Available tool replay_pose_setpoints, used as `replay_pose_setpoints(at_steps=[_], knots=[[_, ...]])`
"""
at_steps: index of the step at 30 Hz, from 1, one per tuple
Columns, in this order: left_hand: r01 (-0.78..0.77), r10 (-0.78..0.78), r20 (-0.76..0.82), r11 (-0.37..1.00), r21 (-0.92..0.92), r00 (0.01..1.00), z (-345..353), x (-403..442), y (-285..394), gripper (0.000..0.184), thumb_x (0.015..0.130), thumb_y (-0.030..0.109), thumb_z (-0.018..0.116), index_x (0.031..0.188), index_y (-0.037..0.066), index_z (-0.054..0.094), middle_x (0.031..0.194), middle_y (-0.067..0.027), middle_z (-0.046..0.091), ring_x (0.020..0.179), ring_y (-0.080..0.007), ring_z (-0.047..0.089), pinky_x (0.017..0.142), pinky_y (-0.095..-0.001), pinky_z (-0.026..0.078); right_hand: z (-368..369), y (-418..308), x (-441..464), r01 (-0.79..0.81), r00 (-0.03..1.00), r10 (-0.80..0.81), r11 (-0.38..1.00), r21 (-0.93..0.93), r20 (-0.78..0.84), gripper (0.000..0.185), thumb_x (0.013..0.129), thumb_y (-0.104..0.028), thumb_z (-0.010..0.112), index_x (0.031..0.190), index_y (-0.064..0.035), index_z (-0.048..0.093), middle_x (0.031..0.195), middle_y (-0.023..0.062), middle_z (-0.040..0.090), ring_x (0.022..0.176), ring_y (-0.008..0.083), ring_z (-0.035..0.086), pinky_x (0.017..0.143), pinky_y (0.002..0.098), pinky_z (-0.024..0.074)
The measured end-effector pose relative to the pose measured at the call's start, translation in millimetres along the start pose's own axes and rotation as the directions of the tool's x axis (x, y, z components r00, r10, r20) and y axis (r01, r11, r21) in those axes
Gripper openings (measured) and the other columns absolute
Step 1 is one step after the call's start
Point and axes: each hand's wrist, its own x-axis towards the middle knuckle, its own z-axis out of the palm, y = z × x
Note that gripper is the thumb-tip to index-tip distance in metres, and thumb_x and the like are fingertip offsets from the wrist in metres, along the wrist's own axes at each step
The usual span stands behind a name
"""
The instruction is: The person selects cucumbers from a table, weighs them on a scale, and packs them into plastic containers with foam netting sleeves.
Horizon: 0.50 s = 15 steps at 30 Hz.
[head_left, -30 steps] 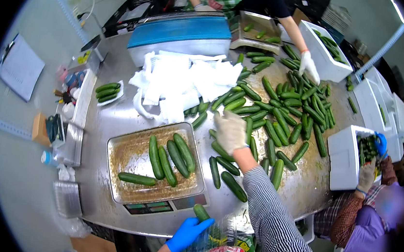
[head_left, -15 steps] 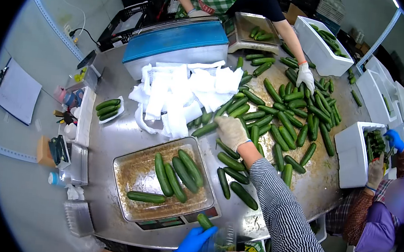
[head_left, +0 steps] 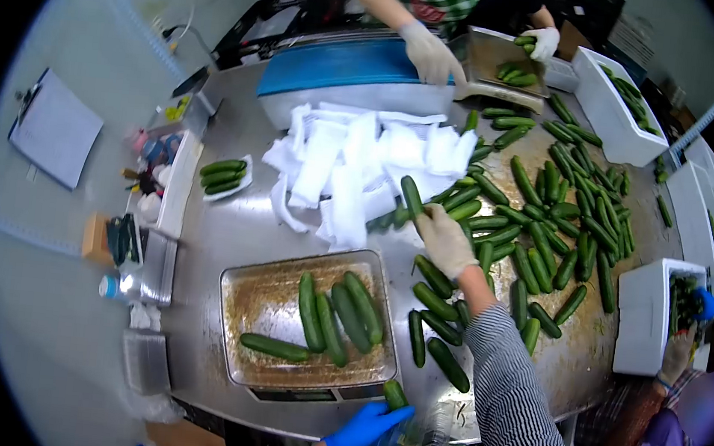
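My right hand (head_left: 445, 242), in a pale glove, is closed on a cucumber (head_left: 412, 197) that sticks up above the table beside the white cloths (head_left: 349, 166). My left hand (head_left: 367, 433), in a blue glove, is closed round another cucumber (head_left: 394, 395) at the table's front edge, next to clear plastic packaging (head_left: 438, 429). Several cucumbers (head_left: 346, 316) lie in a metal tray (head_left: 223, 322) on a scale. A large pile of cucumbers (head_left: 558, 234) spreads to the right of my right hand.
Across the table, a co-worker's gloved hands (head_left: 431, 56) are near a blue-lidded box (head_left: 337, 71) and a second scale (head_left: 482, 85). Another co-worker (head_left: 675, 357) reaches into a white foam box (head_left: 639, 328) at right. A small tray of cucumbers (head_left: 245, 180) sits at left.
My right hand has lifted a cucumber from beside the cloths. The far co-worker's hand has left the pile; one hand now holds cucumbers over the far scale. The view has shifted.
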Motion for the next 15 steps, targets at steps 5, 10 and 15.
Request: replay_pose_setpoints(at_steps=[5, 10, 15], knots=[[-0.070, 0.069, 0.052, 0.997, 0.028, 0.996, 5, 4, -3, 0.040, 0.095, 0.041, 0.063, 0.099, 0.002, 0.066, 0.073, 0.0021, 0.056, 0.064, -0.0063, 0.048, 0.058, -0.0235, 0.041, 7, -51, -59, -0.030, 0.964, -0.012, 0.987, 0.155, 0.265, 0.035, 0.100, -0.030, 0.044, 0.109, 0.0002, 0.060, 0.083, 0.0215, 0.066, 0.072, 0.0320, 0.067, 0.069, 0.0407, 0.0524], [-0.070, 0.065, 0.082, 0.995, 0.064, 0.995, 3, -3, -10, 0.036, 0.097, 0.034, 0.061, 0.106, 0.000, 0.067, 0.077, 0.0018, 0.060, 0.067, -0.0052, 0.052, 0.059, -0.0215, 0.043, 49, -49, -92, 0.069, 0.955, -0.183, 0.902, 0.427, 0.232, 0.044, 0.102, -0.036, 0.044, 0.112, 0.0023, 0.062, 0.086, 0.0093, 0.064, 0.075, 0.0168, 0.060, 0.068, 0.0291, 0.0482], [-0.106, 0.107, 0.038, 0.993, -0.047, 0.994, -6, -21, -19, 0.038, 0.097, 0.037, 0.060, 0.106, 0.001, 0.068, 0.071, 0.0022, 0.058, 0.058, -0.0051, 0.049, 0.054, -0.0215, 0.040, 31, -62, -113, -0.478, 0.837, 0.069, 0.575, 0.663, 0.544, 0.047, 0.101, -0.042, 0.048, 0.115, 0.0017, 0.060, 0.075, 0.0053, 0.057, 0.055, 0.0104, 0.049, 0.047, 0.0231, 0.0365]])
